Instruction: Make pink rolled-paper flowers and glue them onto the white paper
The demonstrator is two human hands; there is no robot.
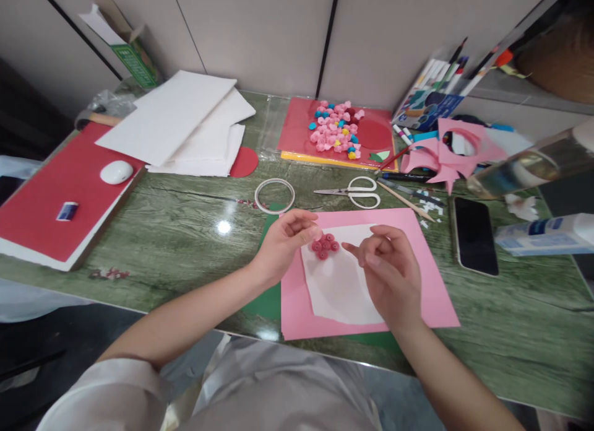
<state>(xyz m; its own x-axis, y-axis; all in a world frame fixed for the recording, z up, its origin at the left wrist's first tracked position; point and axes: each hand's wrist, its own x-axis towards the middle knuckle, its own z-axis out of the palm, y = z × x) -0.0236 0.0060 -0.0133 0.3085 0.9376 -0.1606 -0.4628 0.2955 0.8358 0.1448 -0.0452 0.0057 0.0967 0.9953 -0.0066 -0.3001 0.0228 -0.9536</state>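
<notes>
My left hand is at the left edge of a white sheet, its thumb and fingers apart, with nothing visible between them. Right beside its thumb tip lies a flower-like cluster of small dark red rolled paper pieces on the sheet. Over the sheet's right side, my right hand has curled fingers with the thumb pressed against them. Whatever that pinch may hold is too small to make out. Beneath the white sheet is a pink sheet, and a green sheet shows under that.
White-handled scissors and a white ring lie behind the pink sheet. Farther back, pink, blue and yellow pieces rest on red paper. A phone and a bottle are at right; white papers and a mouse at left.
</notes>
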